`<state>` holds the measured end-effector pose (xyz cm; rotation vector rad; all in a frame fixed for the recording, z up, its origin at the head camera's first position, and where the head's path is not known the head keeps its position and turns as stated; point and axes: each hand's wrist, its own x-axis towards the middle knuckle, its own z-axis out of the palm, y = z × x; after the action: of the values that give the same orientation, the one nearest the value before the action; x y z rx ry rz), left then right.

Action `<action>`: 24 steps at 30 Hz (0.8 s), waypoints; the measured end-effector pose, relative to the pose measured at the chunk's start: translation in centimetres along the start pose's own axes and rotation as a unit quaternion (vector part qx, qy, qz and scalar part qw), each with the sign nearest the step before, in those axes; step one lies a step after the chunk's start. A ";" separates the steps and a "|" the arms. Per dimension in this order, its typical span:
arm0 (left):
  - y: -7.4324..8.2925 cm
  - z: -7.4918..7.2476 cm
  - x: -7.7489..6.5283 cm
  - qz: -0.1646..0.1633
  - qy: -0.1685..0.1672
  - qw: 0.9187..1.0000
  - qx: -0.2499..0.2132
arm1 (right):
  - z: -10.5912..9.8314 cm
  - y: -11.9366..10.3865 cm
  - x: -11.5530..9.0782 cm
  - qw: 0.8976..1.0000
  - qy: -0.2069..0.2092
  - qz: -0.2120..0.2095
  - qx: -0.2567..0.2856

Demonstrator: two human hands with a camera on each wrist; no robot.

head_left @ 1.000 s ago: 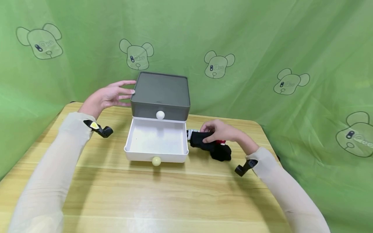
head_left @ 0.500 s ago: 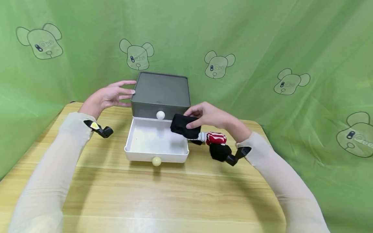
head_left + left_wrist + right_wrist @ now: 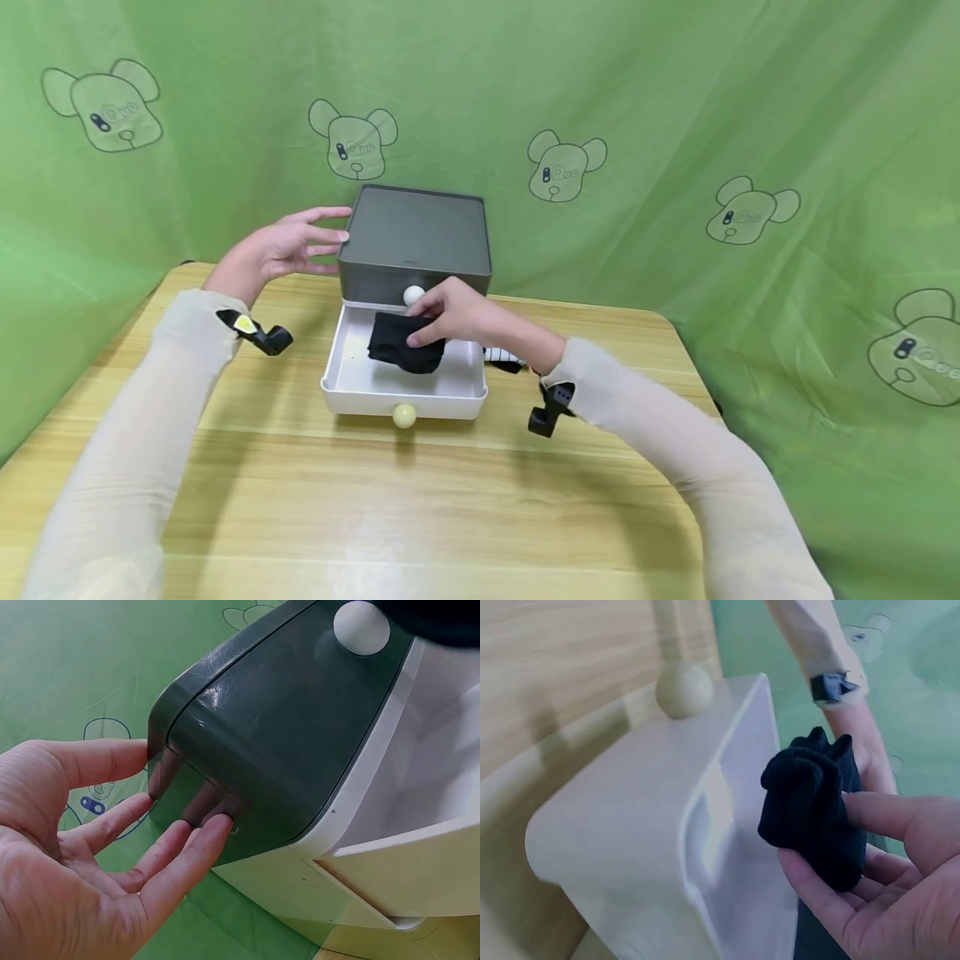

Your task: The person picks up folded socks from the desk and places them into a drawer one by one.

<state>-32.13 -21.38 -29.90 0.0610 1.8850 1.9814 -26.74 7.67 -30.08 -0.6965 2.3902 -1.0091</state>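
A small storage box [image 3: 420, 227] with a dark grey top stands at the back of the table. Its lower white drawer [image 3: 442, 407] is pulled out. My right hand [image 3: 468, 318] pinches folded black socks [image 3: 393, 335] over that drawer. In the right wrist view the socks [image 3: 810, 806] are bunched between thumb and fingers, above the drawer's inside. My left hand [image 3: 288, 245] rests its fingertips against the box's left side. The left wrist view has those fingers [image 3: 191, 859] spread and fairly straight along the grey side.
Right of the drawer lies a white striped sock [image 3: 498, 355], partly hidden with other things behind my right forearm. The drawer has a pale yellow knob [image 3: 404, 416]; the upper one has a white knob [image 3: 413, 295]. A green curtain [image 3: 645, 125] hangs behind the table [image 3: 390, 517].
My right hand has picked up the black socks from the table on the right and carried them left over the open drawer. The left hand stays at the box.
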 end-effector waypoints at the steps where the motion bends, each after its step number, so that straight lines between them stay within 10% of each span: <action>1: 0.0 0.0 0.0 0.001 0.001 1.000 0.001 | 0.3 0.0 0.2 1.000 0.003 -0.002 -0.007; 24: -0.2 -0.1 0.1 0.003 -0.001 1.000 -0.007 | 5.0 0.3 3.6 0.995 -0.015 -0.051 -0.087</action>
<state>-32.17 -21.41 -30.07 0.0632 1.8717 1.9980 -26.73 3.10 -34.23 -0.8987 2.4578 -0.8307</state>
